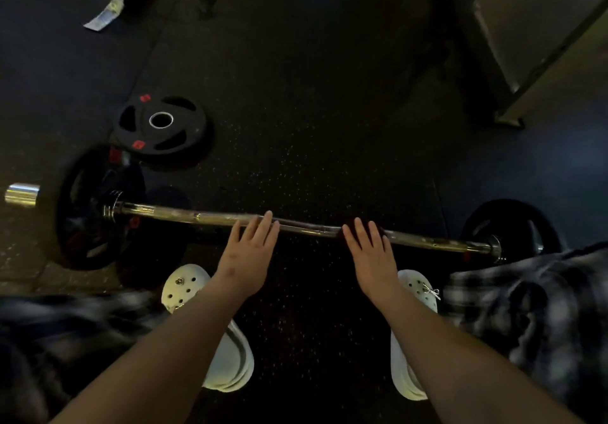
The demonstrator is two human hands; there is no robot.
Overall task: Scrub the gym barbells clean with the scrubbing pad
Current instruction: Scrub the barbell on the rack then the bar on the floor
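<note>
Straight fingers (263,229) of the left hand (250,252) touch the long silver metal barbell (204,218) lying on the black rubber floor (312,111). The right hand (371,256) lays flat, spread fingers (360,232) on a dark scrubbing pad (349,221) on the bar. White holey clogs (186,287) stand just behind. A loose round black weight plate (161,127) lies near the bar's left end.

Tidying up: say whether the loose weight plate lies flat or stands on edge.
Flat: the loose weight plate lies on the floor, centre hole facing up.
</note>
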